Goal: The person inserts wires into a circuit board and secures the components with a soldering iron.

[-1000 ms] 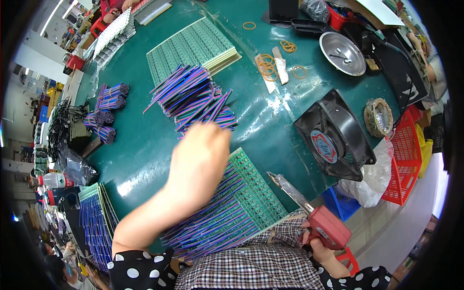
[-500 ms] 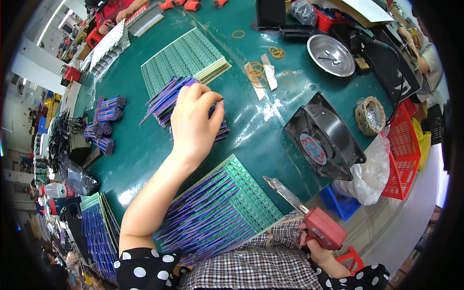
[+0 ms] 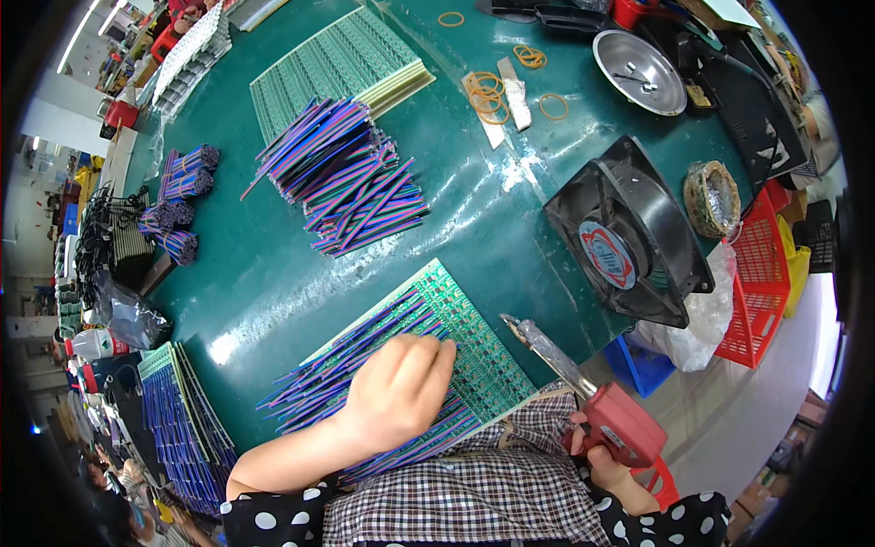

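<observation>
Over the green circuit board panel (image 3: pixel 478 351) in front of me, my left hand (image 3: pixel 401 387) is closed with its fingers pressed together. Whatever the fingertips hold is hidden behind the hand. Rows of blue, purple and pink wires (image 3: pixel 365 342) lie across that panel, their ends toward its bare right part. My right hand (image 3: pixel 606 463) grips a red soldering gun (image 3: pixel 627 424), its long tip pointing up and left beside the panel's right edge. Farther off, a loose pile of cut wires (image 3: pixel 365 187) lies on the green table (image 3: pixel 492 228).
Behind the pile sits a stack of bare circuit panels (image 3: pixel 337 64). A black fan (image 3: pixel 629 232) stands at right, near a solder roll (image 3: pixel 713 201) and a metal bowl (image 3: pixel 640 73). Rubber bands (image 3: pixel 485 96) lie mid-table. Bundled wires (image 3: pixel 189 173) and wired panels (image 3: pixel 187 419) are at left.
My left hand has come back from the wire pile to the panel in front of me. My right hand keeps the soldering gun in about the same place. The view has shifted slightly.
</observation>
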The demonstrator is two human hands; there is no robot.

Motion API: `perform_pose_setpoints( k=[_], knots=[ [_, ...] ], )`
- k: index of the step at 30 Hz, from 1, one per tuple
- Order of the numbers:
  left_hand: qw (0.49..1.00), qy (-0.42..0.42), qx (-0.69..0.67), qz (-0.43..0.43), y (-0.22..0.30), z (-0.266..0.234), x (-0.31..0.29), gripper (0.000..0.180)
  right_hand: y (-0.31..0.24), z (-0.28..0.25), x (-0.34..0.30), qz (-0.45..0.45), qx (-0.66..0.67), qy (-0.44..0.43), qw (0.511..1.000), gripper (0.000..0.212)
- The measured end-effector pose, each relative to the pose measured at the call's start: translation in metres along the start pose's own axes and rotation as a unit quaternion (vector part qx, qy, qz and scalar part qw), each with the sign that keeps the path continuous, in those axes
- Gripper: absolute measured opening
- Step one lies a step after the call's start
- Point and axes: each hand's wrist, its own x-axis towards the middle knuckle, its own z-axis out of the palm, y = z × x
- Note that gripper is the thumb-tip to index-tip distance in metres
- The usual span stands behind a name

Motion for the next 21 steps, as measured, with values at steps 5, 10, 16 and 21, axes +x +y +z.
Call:
perform_pose_setpoints(
  k=[5, 10, 16, 21],
  knots=[
    [1.000, 0.003, 0.009, -0.010, 0.006, 0.000, -0.005, 0.027, -0.006, -0.001, 0.002, 0.019, -0.022, -0.032, 0.999, 0.074],
    [0.989, 0.007, -0.087, -0.116, -0.002, 0.004, -0.006, 0.023, -0.008, 0.005, 0.004, 0.032, 0.005, -0.007, 0.999, 0.074],
    [0.978, 0.009, -0.130, -0.163, -0.007, 0.008, -0.006, 0.021, -0.009, 0.003, 0.005, 0.051, -0.017, -0.025, 0.998, 0.079],
    [0.975, -0.006, -0.132, -0.180, -0.007, 0.007, -0.006, 0.019, -0.007, 0.004, 0.004, 0.045, -0.029, -0.003, 0.999, 0.079]
  ],
)
